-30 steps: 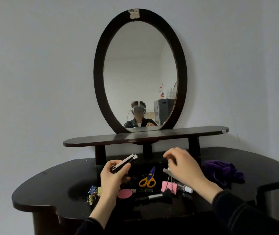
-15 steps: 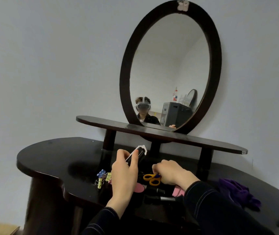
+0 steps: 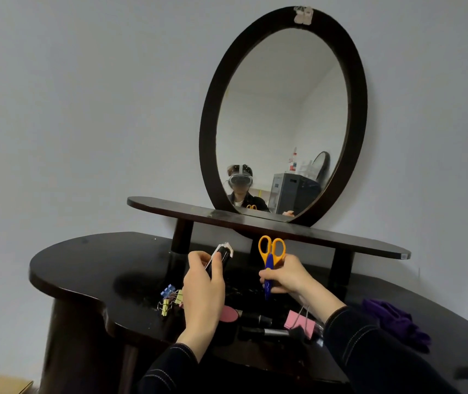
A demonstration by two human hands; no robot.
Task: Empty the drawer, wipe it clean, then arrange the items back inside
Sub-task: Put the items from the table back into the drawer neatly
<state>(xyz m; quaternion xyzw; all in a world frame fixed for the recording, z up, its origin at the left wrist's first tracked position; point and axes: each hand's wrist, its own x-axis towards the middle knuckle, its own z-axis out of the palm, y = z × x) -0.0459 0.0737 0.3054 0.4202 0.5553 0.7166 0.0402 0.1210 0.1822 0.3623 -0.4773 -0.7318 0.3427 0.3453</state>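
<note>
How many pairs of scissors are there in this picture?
1. The right hand holds the scissors up above the table, handles upward; the orange loops in the mirror are only their reflection. More could be hidden from view.

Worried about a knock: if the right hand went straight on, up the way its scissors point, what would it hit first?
Probably the shelf: the scissors in the right hand have their handles just under its front edge. Depth is unclear; they might clear it.

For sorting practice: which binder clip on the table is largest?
The pink metal binder clip by the right sleeve; the blue and yellow clips at left are small.
</note>
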